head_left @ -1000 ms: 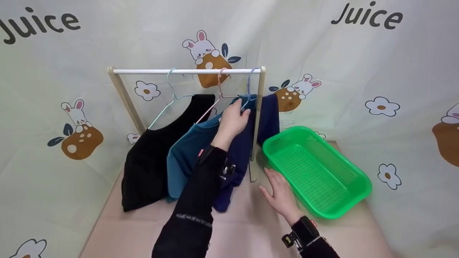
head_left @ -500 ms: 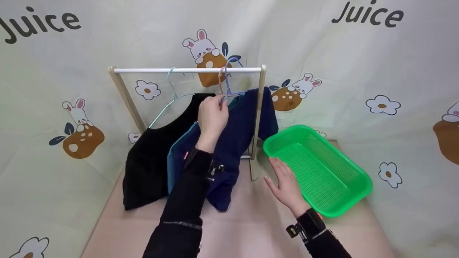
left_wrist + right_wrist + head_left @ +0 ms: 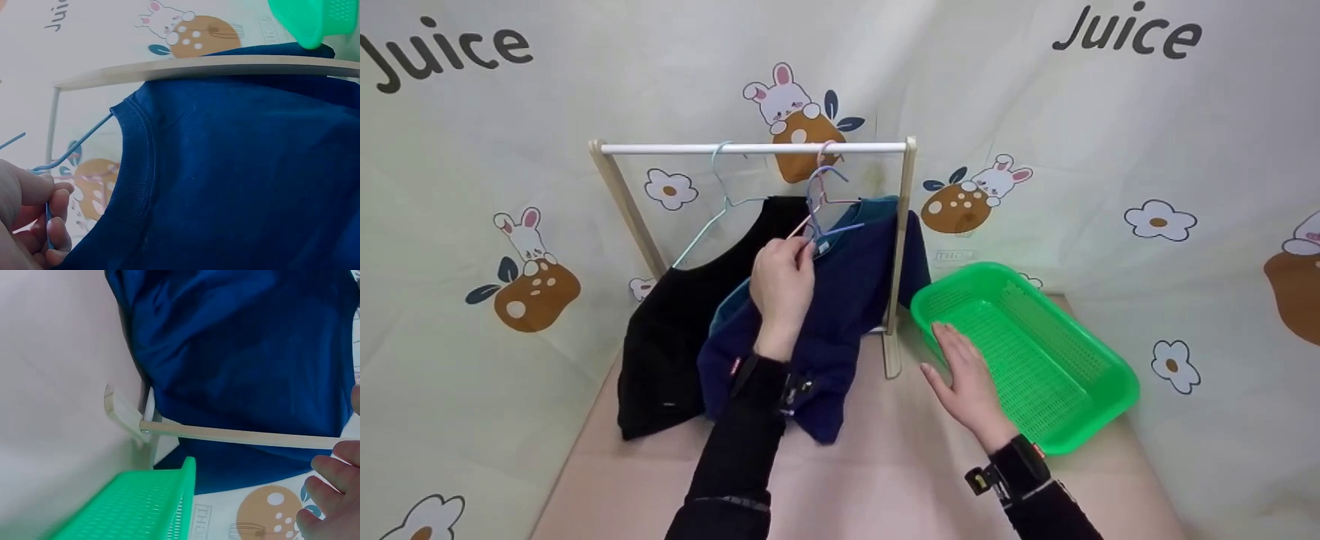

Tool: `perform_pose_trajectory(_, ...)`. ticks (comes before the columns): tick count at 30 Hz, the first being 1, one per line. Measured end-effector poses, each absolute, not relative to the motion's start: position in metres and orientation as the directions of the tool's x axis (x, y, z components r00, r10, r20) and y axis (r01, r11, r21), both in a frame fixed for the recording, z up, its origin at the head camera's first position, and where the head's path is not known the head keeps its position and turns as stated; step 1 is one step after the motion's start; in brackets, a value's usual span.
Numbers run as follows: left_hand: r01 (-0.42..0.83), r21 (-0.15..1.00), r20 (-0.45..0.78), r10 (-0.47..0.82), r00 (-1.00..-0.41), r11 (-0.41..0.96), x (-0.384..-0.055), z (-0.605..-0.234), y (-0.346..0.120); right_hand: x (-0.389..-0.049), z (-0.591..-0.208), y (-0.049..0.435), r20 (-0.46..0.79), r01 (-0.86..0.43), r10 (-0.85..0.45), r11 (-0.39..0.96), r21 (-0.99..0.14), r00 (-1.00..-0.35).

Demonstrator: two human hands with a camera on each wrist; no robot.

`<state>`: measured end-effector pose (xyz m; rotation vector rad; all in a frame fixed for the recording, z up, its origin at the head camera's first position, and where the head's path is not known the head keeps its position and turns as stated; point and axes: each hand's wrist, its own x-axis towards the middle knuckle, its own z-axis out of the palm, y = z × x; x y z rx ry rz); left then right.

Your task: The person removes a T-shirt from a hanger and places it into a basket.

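Observation:
My left hand [image 3: 781, 289] pinches a blue clothes hanger [image 3: 79, 147] just below its hook. On that hanger is a navy shirt [image 3: 832, 322], its ribbed neckline facing me in the left wrist view. The hook stands free of the white rail [image 3: 660, 149], in front of it and lower. Behind the navy shirt, a teal shirt [image 3: 877, 208] on a pink hanger [image 3: 820, 161] is mostly covered. A black top [image 3: 667, 352] hangs from a mint hanger [image 3: 721, 184] further left. My right hand [image 3: 966, 382], fingers extended and holding nothing, is beside the green basket [image 3: 1125, 390].
The rack's right wooden post [image 3: 900, 262] rises between the navy shirt's body and its far sleeve. Its foot [image 3: 891, 356] sits on the pinkish table [image 3: 885, 480], left of the basket. A printed curtain [image 3: 1207, 150] closes off the back and sides.
My left hand has lifted the blue hanger off the rail and brought it left and down towards me, with the navy shirt on it. The right hand has shifted slightly right.

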<state>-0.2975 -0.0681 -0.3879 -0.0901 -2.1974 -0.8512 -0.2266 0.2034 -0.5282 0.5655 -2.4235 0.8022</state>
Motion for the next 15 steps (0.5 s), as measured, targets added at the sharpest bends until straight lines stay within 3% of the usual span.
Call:
perform_pose_trajectory(7,0.289,0.572,0.661,-0.223,-0.716,0.768,-0.289,-0.422,-0.085,-0.224,-0.533,0.203,0.594,-0.536,-0.225,0.732,-0.420,-0.772)
perform_pose_trajectory(15,0.404,0.505,0.766,-0.181,-0.617,0.762,-0.277,-0.452,-0.099,-0.224,-0.533,0.202,0.596,-0.543,-0.233,0.730,-0.415,-0.769)
